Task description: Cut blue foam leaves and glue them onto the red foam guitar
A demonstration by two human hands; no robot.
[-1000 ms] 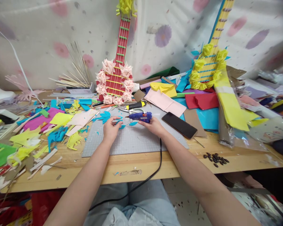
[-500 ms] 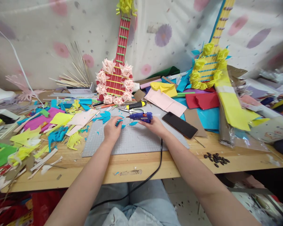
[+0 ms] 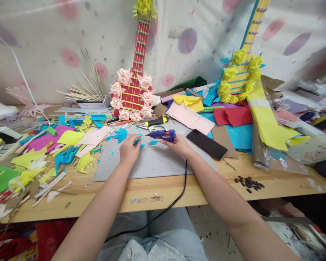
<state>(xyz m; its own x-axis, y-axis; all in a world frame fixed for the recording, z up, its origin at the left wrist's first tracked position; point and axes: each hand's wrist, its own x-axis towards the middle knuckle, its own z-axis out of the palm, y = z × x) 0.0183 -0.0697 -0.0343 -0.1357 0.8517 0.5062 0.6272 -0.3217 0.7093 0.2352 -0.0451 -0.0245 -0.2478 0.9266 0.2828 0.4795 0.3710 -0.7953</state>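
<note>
My right hand grips a blue hot glue gun over a grey cutting mat, its nozzle pointing left. A black cord runs from the gun down off the table edge. My left hand is closed in a pinch on a small blue paper piece, held just left of the nozzle. More blue paper bits lie on the mat beyond my left hand.
A red paper guitar with pink flowers leans on the wall behind; a yellow one stands at the right. A black phone, scissors, coloured paper scraps, wooden sticks and dark seeds crowd the wooden table.
My left hand has shifted slightly right, bringing the blue paper piece closer to the glue gun's nozzle. My right hand and the gun have barely moved.
</note>
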